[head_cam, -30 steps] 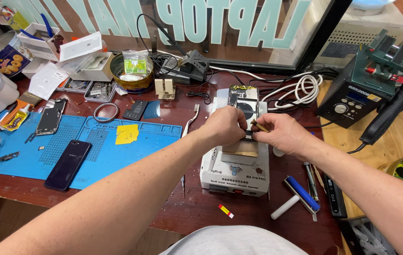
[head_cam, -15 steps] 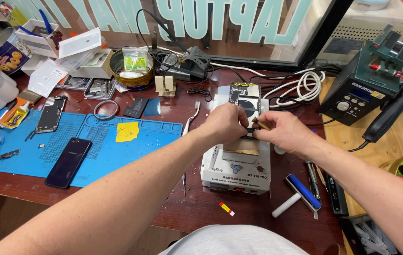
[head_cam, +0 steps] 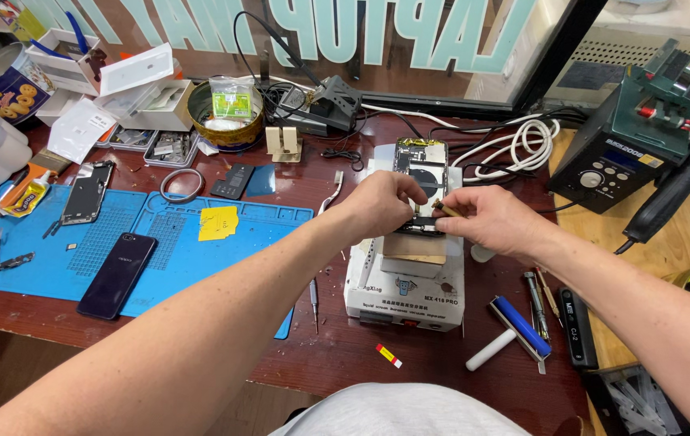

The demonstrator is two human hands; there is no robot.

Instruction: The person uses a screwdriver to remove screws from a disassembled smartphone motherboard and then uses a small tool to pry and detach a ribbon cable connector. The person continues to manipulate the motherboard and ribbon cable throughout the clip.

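Two hands, left and right; one opened phone at 12 o'clock; one dark phone at 9 o'clock; one blue mat.

The work mat was bright blue, the desk reddish-brown, the heating box white (its top pad looked tan).

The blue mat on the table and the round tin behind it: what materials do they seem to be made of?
The blue mat looks like soft silicone or rubber: matte, with moulded grid cells and raised ridges, lying flat on the wooden table. The round tin appears to be metal with a dull brass-coloured finish; its rim shines slightly. Neither hand touches them: the left hand and right hand work at the opened phone.
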